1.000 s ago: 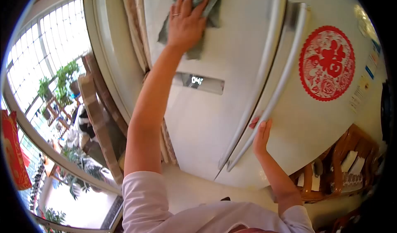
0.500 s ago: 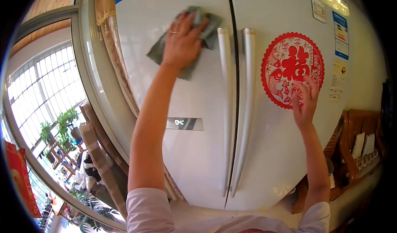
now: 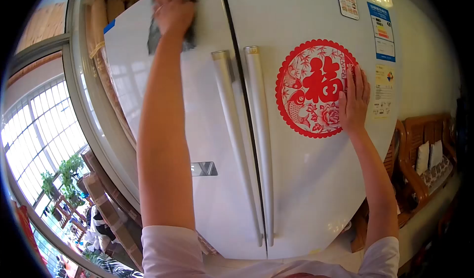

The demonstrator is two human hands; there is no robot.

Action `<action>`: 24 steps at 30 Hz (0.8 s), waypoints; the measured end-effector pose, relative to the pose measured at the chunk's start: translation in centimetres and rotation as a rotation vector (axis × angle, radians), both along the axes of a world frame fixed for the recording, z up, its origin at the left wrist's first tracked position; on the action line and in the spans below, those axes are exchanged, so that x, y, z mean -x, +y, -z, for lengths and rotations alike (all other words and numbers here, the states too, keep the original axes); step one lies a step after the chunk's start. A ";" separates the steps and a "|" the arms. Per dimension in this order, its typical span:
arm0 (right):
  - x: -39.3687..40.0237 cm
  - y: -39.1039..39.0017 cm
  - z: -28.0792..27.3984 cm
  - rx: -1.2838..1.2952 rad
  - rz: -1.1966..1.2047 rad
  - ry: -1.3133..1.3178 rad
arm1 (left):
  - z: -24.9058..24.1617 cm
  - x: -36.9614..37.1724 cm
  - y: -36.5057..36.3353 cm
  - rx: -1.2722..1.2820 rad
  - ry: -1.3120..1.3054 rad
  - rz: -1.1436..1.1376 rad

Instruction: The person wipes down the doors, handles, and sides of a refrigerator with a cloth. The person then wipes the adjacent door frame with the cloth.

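Note:
A white two-door fridge fills the middle of the view. My left hand is high on its left door, pressing a grey cloth against the surface near the top edge. The cloth spreads out below and beside the fingers. On the right door is a round red paper-cut sticker. My right hand rests over the sticker's right edge, its fingers pointing up and holding nothing. Two long handles run down either side of the door gap.
Beyond the window frame at the left are plants and long cardboard boxes. A wooden bench with cushions stands at the right. Labels are stuck on the right door.
My left hand and the cloth have moved up the left door. My right hand has come to rest on the right door at the sticker's edge. The view has shifted.

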State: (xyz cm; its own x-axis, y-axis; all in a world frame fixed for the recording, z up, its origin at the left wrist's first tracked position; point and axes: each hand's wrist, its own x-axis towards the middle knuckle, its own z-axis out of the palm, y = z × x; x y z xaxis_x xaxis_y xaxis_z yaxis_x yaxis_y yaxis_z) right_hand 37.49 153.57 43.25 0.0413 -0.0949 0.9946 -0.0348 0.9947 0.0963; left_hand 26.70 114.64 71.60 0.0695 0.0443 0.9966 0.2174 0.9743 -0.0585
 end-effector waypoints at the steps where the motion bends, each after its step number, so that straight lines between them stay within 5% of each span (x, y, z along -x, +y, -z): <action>1: -0.1 -0.1 0.1 0.004 0.001 -0.002 | -0.3 0.2 1.5 0.193 0.076 -0.044; 5: -0.3 0.0 0.0 -0.005 -0.022 -0.013 | -0.8 -0.8 3.9 0.276 0.008 0.008; 9: -0.6 0.0 0.1 0.009 -0.016 -0.038 | -5.0 3.8 4.5 -0.013 0.278 -0.112; 11: -0.6 0.0 0.1 0.004 -0.042 -0.035 | -4.7 -0.5 8.5 0.025 -0.112 -0.298; 12: -0.7 0.1 0.1 0.003 -0.050 -0.036 | -3.0 -2.6 12.1 0.116 -0.048 -0.022; 15: -0.6 0.2 0.1 0.006 -0.081 -0.016 | -1.2 -4.0 14.7 0.260 0.056 0.027; 18: -0.5 0.4 0.2 -0.003 -0.100 -0.006 | 0.7 -5.5 13.6 0.517 0.042 0.034; 24: -0.6 0.6 0.3 -0.019 -0.102 -0.002 | 2.1 -4.4 6.7 0.502 0.073 -0.021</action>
State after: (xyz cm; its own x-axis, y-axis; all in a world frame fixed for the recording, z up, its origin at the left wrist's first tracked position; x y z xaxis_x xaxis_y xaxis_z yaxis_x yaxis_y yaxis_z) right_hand 38.09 154.13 42.94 0.0497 -0.1095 0.9927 -0.1360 0.9840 0.1153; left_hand 31.08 121.36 69.45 0.1324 0.5188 0.8446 0.1761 0.8262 -0.5352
